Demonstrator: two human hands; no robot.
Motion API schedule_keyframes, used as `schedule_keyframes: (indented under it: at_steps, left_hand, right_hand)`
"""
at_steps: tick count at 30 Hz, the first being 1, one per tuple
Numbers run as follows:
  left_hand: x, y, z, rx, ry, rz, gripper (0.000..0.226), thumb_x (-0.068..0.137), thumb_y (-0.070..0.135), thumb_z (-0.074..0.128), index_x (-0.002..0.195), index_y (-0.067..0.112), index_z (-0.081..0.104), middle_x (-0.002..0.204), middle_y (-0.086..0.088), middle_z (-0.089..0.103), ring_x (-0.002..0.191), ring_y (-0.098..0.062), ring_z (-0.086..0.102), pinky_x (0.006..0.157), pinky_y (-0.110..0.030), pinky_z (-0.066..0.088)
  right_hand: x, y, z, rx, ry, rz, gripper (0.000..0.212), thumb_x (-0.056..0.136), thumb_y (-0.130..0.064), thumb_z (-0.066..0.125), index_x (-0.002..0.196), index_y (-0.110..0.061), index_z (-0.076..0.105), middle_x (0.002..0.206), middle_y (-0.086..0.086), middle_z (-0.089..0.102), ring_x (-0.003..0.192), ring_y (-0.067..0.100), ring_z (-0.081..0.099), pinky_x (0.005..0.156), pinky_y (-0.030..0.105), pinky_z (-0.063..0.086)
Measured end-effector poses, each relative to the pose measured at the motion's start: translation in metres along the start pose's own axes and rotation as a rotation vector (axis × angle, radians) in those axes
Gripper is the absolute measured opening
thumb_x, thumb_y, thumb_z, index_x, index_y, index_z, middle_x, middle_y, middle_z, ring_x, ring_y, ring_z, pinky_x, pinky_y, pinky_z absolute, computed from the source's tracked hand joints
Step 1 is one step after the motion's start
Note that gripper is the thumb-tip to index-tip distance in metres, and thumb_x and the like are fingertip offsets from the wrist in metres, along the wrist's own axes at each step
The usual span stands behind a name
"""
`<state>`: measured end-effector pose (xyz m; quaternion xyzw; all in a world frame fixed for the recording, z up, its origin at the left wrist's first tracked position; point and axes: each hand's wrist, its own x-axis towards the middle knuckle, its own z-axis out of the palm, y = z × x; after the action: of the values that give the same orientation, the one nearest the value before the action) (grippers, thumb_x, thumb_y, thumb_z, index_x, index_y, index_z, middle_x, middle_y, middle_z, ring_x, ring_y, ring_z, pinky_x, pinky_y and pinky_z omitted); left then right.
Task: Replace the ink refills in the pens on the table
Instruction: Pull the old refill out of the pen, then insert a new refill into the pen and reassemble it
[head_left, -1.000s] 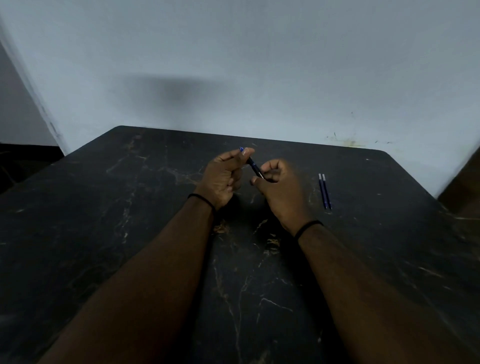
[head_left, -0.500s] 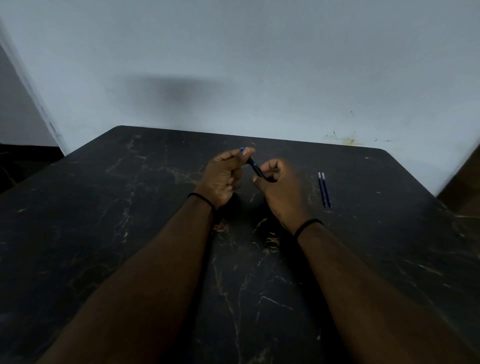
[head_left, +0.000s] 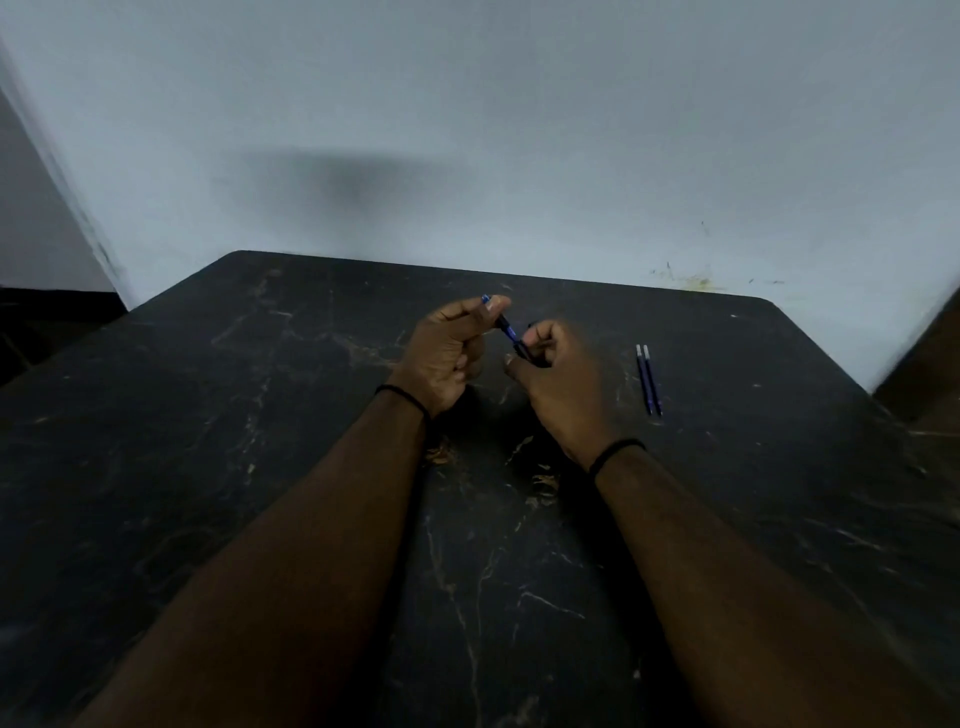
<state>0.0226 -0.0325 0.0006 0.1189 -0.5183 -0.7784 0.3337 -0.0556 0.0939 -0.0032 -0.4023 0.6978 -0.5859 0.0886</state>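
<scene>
A blue pen (head_left: 506, 328) is held slanted above the middle of the black marble table (head_left: 208, 415). My left hand (head_left: 445, 353) pinches its upper end between thumb and fingers. My right hand (head_left: 558, 371) grips its lower, darker end with curled fingers. The pen's lower part is hidden inside my right hand. Two thin blue ink refills (head_left: 649, 379) lie side by side on the table, to the right of my right hand.
A pale wall (head_left: 519, 156) stands right behind the table's far edge. The table's rounded corners show at the far left and far right. A dark floor strip (head_left: 47, 317) lies to the left.
My two hands have drawn slightly apart, and a little more of the blue pen shows between them. The refills have not moved.
</scene>
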Motion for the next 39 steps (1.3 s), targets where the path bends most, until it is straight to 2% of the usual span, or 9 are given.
schedule_keyframes:
  at_steps: [2,6,11,13,16,20,27,34,39]
  left_hand:
    - [0.0,0.0,0.0,-0.003,0.001,0.0,0.011,0.092,0.016,0.063,0.096,0.01,0.071,0.074,0.0,0.069,0.034,-0.003,0.028,0.032,-0.014,0.023]
    - [-0.003,0.004,0.004,0.01,0.04,0.013,0.011,0.091,0.015,0.064,0.096,0.007,0.07,0.078,-0.006,0.064,0.035,-0.004,0.027,0.033,-0.016,0.022]
    - [-0.002,0.013,0.011,-0.009,0.348,0.128,0.016,0.087,0.017,0.071,0.092,0.002,0.07,0.072,-0.011,0.05,0.033,-0.007,0.022,0.036,-0.017,0.017]
    - [-0.001,0.016,0.011,-0.011,0.514,0.213,0.026,0.085,0.013,0.073,0.103,-0.005,0.068,0.07,-0.01,0.054,0.033,-0.005,0.034,0.034,-0.018,0.028]
    - [0.0,0.017,0.004,0.343,0.653,0.317,0.04,0.081,0.015,0.078,0.116,0.002,0.064,0.091,-0.005,0.064,0.071,-0.005,0.062,0.066,-0.021,0.053]
    - [-0.001,0.011,0.0,0.9,0.555,0.284,0.045,0.08,0.032,0.078,0.117,0.014,0.06,0.093,-0.003,0.061,0.076,-0.011,0.055,0.071,-0.027,0.049]
    - [-0.002,0.003,-0.001,1.299,0.517,0.136,0.024,0.075,0.037,0.08,0.078,0.02,0.062,0.082,0.0,0.067,0.078,-0.017,0.062,0.066,-0.028,0.046]
    - [-0.005,0.004,0.003,1.339,0.525,0.105,0.022,0.075,0.035,0.08,0.082,0.017,0.068,0.087,-0.002,0.07,0.082,-0.019,0.065,0.068,-0.029,0.049]
    - [-0.011,0.008,0.016,1.145,0.514,0.435,0.012,0.084,0.026,0.071,0.089,0.014,0.07,0.092,0.0,0.064,0.084,-0.017,0.062,0.077,-0.033,0.052]
  right_hand:
    - [0.0,0.0,0.0,-0.022,-0.007,-0.014,0.011,0.093,-0.025,0.067,0.096,-0.016,0.061,0.086,-0.002,0.065,0.076,0.012,0.061,0.067,0.028,0.047]
    - [-0.003,0.001,-0.002,-0.156,0.048,-0.101,0.018,0.098,-0.033,0.059,0.081,-0.027,0.062,0.073,-0.003,0.065,0.067,0.006,0.059,0.059,0.024,0.043]
    - [-0.004,0.002,-0.008,-0.271,0.104,-0.103,0.025,0.099,-0.039,0.055,0.079,-0.025,0.061,0.068,-0.005,0.06,0.065,0.011,0.058,0.06,0.029,0.045]
    - [-0.004,0.001,-0.011,-0.299,0.116,-0.116,0.024,0.099,-0.04,0.054,0.083,-0.024,0.062,0.068,-0.004,0.06,0.065,0.012,0.059,0.061,0.03,0.048]
    - [-0.006,-0.001,-0.013,-0.308,0.139,-0.103,0.024,0.1,-0.039,0.054,0.084,-0.022,0.062,0.071,-0.003,0.062,0.068,0.014,0.061,0.065,0.033,0.052]
    - [-0.007,-0.003,-0.014,-0.301,0.138,-0.092,0.023,0.1,-0.037,0.054,0.085,-0.022,0.063,0.072,-0.002,0.064,0.07,0.015,0.062,0.068,0.035,0.053]
    - [-0.009,-0.005,-0.017,-0.323,0.123,-0.079,0.024,0.099,-0.04,0.053,0.085,-0.023,0.062,0.071,-0.002,0.064,0.069,0.012,0.061,0.064,0.03,0.049]
    - [-0.007,-0.005,-0.015,-0.307,0.108,-0.055,0.024,0.099,-0.041,0.052,0.084,-0.024,0.062,0.073,-0.003,0.064,0.071,0.015,0.063,0.071,0.038,0.055]
    - [-0.005,-0.006,-0.013,-0.166,0.209,-0.042,0.02,0.099,-0.035,0.057,0.089,-0.021,0.068,0.078,-0.004,0.067,0.075,0.012,0.063,0.073,0.036,0.054]
